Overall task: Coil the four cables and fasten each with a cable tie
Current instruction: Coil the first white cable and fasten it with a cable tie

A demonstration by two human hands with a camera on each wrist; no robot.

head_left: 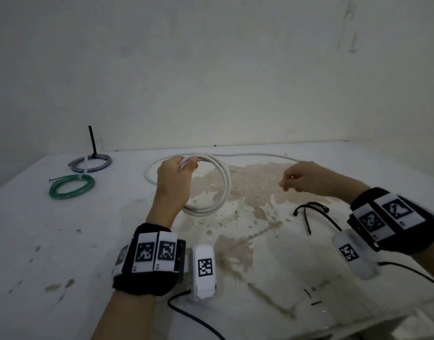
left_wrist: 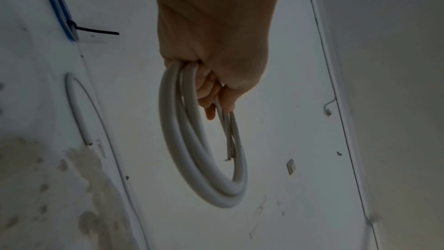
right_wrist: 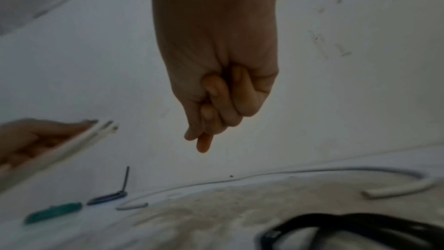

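Head cam: left hand [head_left: 173,179] gripping white cable coil [head_left: 220,190], right hand [head_left: 301,179] curled, empty.

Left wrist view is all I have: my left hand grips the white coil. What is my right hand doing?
Observer: The right hand is raised over the table, fingers curled; the right wrist view shows nothing in them.
Operator: Where does the white length lying on the table lead?
Observer: From the white coil that loose tail runs along the table's far edge toward the right hand.
Operator: Any cable untouched?
Observer: A black cable lies uncoiled on the table near the right wrist.
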